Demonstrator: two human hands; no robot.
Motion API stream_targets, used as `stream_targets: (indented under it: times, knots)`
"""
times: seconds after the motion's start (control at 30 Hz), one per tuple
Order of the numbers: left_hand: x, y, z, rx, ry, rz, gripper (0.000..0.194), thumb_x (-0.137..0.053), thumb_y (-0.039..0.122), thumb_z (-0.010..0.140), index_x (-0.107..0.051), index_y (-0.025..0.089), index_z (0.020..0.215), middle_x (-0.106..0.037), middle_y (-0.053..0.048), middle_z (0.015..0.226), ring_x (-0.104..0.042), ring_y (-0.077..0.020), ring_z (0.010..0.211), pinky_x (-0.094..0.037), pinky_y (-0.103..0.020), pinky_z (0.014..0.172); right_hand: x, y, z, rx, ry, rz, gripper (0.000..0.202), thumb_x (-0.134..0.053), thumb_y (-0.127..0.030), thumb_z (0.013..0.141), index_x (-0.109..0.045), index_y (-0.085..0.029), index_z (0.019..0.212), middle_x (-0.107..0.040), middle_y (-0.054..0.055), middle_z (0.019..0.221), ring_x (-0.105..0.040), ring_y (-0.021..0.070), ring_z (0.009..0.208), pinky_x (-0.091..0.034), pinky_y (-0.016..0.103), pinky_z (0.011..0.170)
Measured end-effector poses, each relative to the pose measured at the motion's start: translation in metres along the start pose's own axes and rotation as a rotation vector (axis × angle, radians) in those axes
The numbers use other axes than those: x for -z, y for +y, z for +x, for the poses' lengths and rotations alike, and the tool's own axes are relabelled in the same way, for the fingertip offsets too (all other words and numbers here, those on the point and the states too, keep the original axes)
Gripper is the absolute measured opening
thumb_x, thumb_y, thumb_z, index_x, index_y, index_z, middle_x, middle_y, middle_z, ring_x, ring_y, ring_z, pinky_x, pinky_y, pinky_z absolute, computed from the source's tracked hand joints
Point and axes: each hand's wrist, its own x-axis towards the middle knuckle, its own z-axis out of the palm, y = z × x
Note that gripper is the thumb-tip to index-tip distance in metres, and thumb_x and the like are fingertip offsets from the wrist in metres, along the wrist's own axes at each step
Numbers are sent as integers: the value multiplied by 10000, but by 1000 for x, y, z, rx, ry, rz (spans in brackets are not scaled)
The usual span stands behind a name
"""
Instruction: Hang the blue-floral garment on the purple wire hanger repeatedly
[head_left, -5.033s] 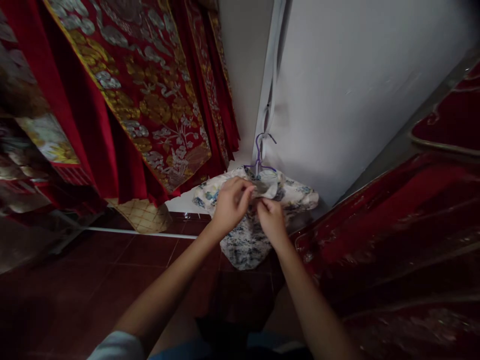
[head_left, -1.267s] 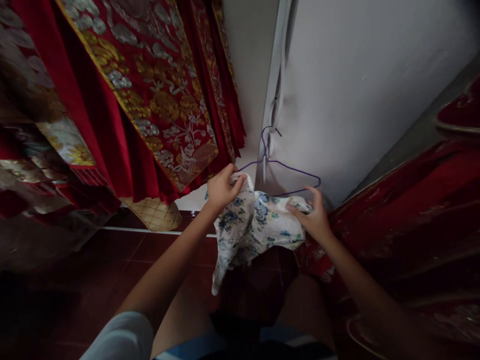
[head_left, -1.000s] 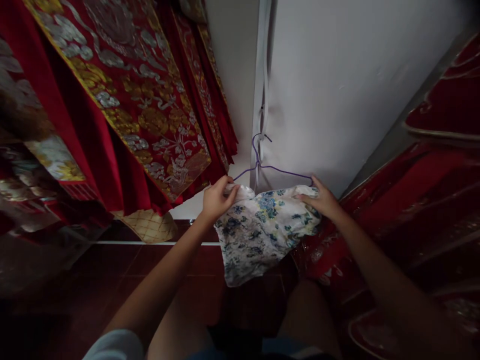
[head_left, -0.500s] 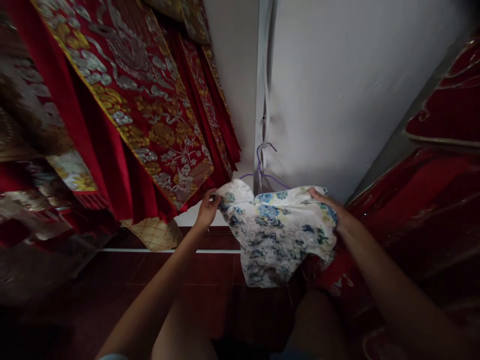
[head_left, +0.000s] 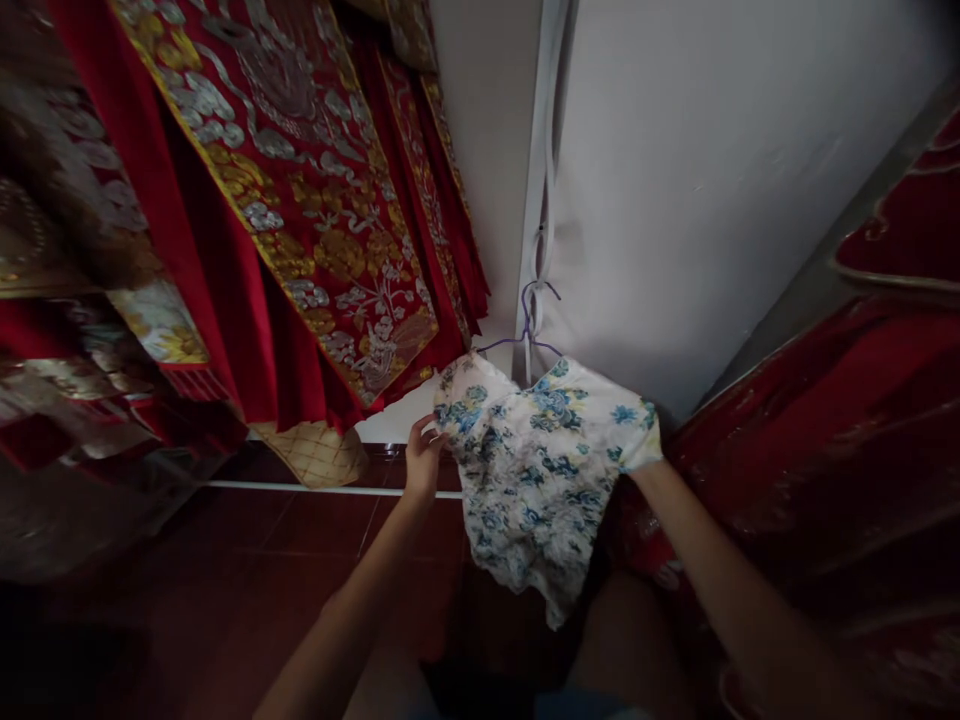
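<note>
A white short-sleeved blouse (head_left: 536, 480) with blue and yellow flowers hangs on a purple hanger (head_left: 527, 325) by the white wall. Its shoulders lie over the hanger's arms, and the crinkled lower part hangs loose. My left hand (head_left: 424, 455) is at the blouse's left sleeve, its curled fingers closed on the sleeve edge. On the other side my right wrist (head_left: 651, 482) goes in under the right sleeve opening. The cloth covers that hand, so its fingers are hidden.
Red garments with gold and silver embroidery (head_left: 337, 230) hang close on the left. A white cable (head_left: 549, 170) runs down the wall to the hanger hook. More red cloth (head_left: 795, 430) fills the right side. Dark red tiles (head_left: 315, 540) cover the floor.
The blouse's right shoulder has settled onto the hanger and the sleeve now drapes down. My right hand has gone from gripping the top edge to under the sleeve. My left hand is slightly lower.
</note>
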Motion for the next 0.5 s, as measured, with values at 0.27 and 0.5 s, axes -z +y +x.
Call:
stream_targets:
  times: [0.27, 0.5]
  knots:
    - [12, -14, -3, -181, -17, 303, 421, -702, 326, 702, -597, 194, 1088, -613, -104, 1168, -586, -249, 1062, -479, -402, 902, 3, -15, -21, -10, 219, -8, 500, -811, -628, 607, -630, -210, 813, -720, -2, 708, -729, 232, 787, -588, 331, 701]
    - [-23, 50, -13, -847, -315, 853, 839, -716, 306, 784, -286, 207, 1498, -329, -184, 1529, -287, -342, 1437, -238, -519, 1175, -27, -69, 9, 54, 273, -86, 523, -710, -718, 647, -551, -250, 818, -727, 60, 830, -714, 297, 923, -597, 363, 704]
